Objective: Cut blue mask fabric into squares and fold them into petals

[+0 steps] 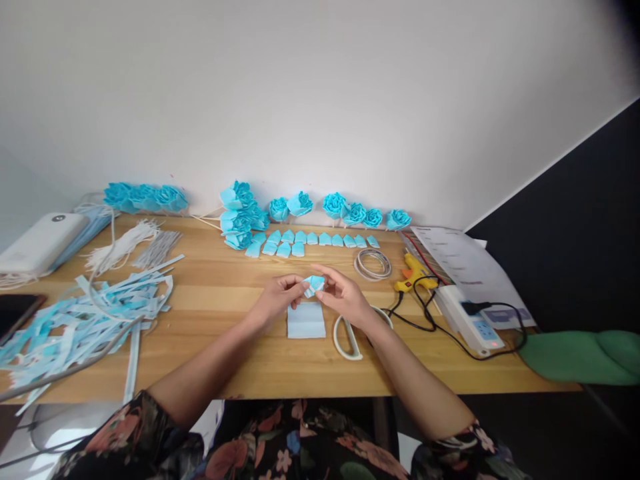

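Observation:
Between my two hands is a small folded blue petal piece (315, 285), pale on its near side. My left hand (284, 293) pinches its left edge between thumb and fingers. On the other side, my right hand (343, 293) grips its right edge, with the index finger lifted over the top. Just below the hands a flat light-blue square (306, 321) lies on the wooden table (225, 360). White-handled scissors (347, 340) rest under my right wrist, partly hidden by it. Beyond the hands, several similar blue petals (300, 238) lie in rows.
Blue flowers (237, 217) line the wall. At right are tape rings (373, 264), a yellow glue gun (419, 272), a power strip (473, 323) with cables and papers (465, 267). At left lie cut strips (90, 320), white cords (123, 245), wires (159, 249) and a white power bank (43, 241).

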A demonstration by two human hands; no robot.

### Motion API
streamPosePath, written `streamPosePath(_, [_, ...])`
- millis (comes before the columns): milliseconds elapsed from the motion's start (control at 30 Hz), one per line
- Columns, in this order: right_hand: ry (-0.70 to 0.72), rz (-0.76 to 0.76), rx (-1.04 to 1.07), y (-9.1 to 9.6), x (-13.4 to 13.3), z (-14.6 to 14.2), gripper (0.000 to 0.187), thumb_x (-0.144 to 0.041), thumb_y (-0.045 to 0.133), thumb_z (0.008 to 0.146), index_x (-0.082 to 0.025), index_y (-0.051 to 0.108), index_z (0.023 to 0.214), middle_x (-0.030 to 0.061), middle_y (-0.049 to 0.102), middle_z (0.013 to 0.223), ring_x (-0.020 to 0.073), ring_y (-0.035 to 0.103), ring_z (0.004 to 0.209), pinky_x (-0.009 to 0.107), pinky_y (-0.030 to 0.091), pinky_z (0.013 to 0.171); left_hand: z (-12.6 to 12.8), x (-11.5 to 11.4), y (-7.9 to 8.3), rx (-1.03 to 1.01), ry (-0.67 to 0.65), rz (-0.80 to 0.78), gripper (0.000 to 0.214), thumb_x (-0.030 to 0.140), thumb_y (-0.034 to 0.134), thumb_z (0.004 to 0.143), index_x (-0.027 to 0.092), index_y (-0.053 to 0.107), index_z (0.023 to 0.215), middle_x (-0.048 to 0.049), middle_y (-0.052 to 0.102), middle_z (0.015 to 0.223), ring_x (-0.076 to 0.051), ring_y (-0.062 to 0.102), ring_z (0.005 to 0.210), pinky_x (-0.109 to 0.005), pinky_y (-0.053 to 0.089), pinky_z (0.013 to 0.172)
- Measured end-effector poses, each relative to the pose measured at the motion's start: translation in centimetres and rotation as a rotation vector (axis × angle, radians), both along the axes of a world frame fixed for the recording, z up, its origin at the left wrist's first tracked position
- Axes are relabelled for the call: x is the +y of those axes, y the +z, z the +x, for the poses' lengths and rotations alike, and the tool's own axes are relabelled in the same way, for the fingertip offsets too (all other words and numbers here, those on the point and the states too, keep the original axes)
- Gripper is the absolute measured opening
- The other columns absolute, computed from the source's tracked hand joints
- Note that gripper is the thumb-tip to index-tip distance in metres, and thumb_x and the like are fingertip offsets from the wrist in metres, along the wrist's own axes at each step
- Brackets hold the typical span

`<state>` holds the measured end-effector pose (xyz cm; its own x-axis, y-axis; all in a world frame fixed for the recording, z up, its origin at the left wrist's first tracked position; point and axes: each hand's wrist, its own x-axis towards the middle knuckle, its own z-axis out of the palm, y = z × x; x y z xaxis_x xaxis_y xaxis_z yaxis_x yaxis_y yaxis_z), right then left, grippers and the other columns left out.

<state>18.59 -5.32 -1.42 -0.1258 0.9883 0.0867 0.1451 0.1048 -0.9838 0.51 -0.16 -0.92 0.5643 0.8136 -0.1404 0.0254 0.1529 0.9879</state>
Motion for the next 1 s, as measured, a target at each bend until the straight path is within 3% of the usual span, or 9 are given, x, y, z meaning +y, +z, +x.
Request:
streamPosePath(267, [-0.028, 0.013, 0.024, 0.1, 0.1, 0.1, 0.045, -0.031, 0.061, 0.084, -0.021, 0.056, 0.128, 0.0007, 0.056, 0.086, 0.0129, 0.054, 0.077, 0.026, 0.045, 0.071, 0.0, 0.2, 0.1, 0.05, -0.007, 0.061, 0.04, 0.055, 0.06, 0.074, 0.016, 0.053, 0.066, 0.0047, 0.045, 0.053, -0.008, 0.04, 0.049, -0.023, 0.032, 0.052])
streamPosePath(667, [-0.119, 0.077, -0.024, 0.2, 0.2, 0.1, 0.041, -0.032, 0.064, 0.082, -0.021, 0.061, 0.122, -0.0014, 0.054, 0.076, 0.011, 0.05, 0.067, 0.023, 0.041, 0.062, 0.2, -0.3, 0.8, 0.107, -0.016, 0.061, 0.038, 0.049, 0.068, 0.066, 0.014, 0.058, 0.075, 0.0051, 0.046, 0.057, -0.008, 0.039, 0.052, -0.023, 0.029, 0.05])
streamPosePath(1000, [-0.101, 0.012, 0.072, 0.9, 0.1, 0.4, 0.042, -0.037, 0.06, 0.085, -0.019, 0.059, 0.123, 0.0016, 0.062, 0.082, 0.0139, 0.057, 0.076, 0.027, 0.045, 0.071, -0.1, -0.2, 0.7, 0.072, -0.031, 0.046, 0.039, 0.052, 0.064, 0.069, 0.017, 0.05, 0.063, 0.005, 0.042, 0.053, -0.008, 0.036, 0.051, -0.022, 0.029, 0.051])
